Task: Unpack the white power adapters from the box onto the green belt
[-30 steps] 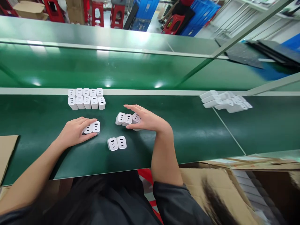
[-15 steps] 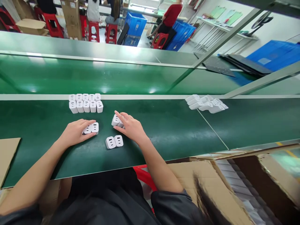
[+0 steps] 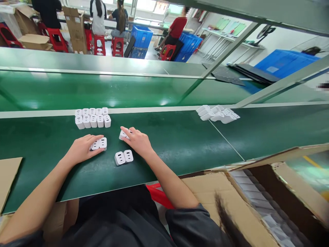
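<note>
My left hand is closed around a pair of white USB chargers on the green table, their port faces up. Its thumb lies along the near side and its fingers along the far side. To the right, my right hand grips another pair of white chargers, partly hidden under its fingers. Two loose chargers stand side by side between and nearer than the hands. Beyond the left hand, a two-row block of several upright chargers stands near the table's far edge.
More white chargers lie in a slanted group at the right. Cardboard rests on the table's left end. An open carton is below the near edge at right. A metal frame post slants beyond the table; people sit farther back.
The camera view has shifted a little, so the scene sits slightly lower and more to the left. Both hands stay on their charger pairs, and the loose pair keeps its place.
</note>
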### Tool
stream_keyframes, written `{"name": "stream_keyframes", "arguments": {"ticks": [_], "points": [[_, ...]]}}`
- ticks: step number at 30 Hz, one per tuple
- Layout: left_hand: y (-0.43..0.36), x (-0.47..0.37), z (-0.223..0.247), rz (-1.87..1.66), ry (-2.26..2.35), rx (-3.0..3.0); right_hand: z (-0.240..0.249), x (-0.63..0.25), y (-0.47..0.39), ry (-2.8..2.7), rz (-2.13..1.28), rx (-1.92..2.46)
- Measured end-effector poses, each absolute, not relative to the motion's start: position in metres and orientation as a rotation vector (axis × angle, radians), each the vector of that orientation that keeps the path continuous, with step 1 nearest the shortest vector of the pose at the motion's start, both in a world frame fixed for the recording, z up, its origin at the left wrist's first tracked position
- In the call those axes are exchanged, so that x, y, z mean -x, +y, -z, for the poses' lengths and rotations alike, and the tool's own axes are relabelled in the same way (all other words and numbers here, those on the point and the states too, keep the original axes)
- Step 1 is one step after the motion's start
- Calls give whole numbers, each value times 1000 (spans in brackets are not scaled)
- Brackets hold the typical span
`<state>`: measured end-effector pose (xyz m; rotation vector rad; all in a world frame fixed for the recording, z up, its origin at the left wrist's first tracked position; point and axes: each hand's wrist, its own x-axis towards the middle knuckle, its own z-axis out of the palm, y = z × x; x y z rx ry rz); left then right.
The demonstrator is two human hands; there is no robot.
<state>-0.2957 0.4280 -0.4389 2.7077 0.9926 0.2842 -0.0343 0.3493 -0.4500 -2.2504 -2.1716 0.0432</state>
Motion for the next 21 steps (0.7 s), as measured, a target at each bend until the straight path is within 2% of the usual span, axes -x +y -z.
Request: {"name": "stream_keyframes", "arguments": {"ticks": [7, 13, 21], "points": [[437, 304, 453, -352, 996, -2714, 447, -10, 351, -1949, -7, 2332], [447, 306, 465, -410, 937, -2738, 436, -143, 353, -1398, -18, 2727], [446, 309, 477, -556, 856, -2769, 450, -293, 362, -1053, -15, 2903]]}}
